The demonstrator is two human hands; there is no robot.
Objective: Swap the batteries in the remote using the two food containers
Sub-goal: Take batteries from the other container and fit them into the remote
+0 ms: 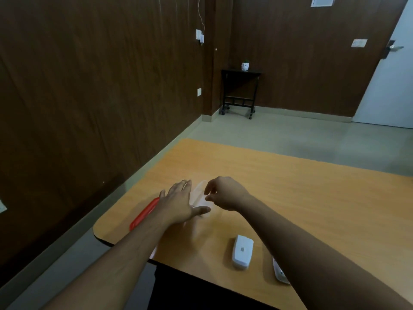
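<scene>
Head | hands (pixel 196 201) over clear container (pixel 201 193) (blurred); remote (pixel 242 251) nearer

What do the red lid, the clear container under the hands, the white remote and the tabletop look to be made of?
Red lid: plastic, slightly glossy, thin moulded rim. Clear container: translucent plastic, probably; the table shows through it, though blur hides detail. White remote: matte moulded plastic with rounded edges and a small printed label. Table: orange wood-look laminate, seemingly; smooth with faint grain and a dark edge.

Single head-worn wide-angle view, angled forward and down over the table (pixel 312 198); near edge seen close, far wall corner and door included.
</scene>
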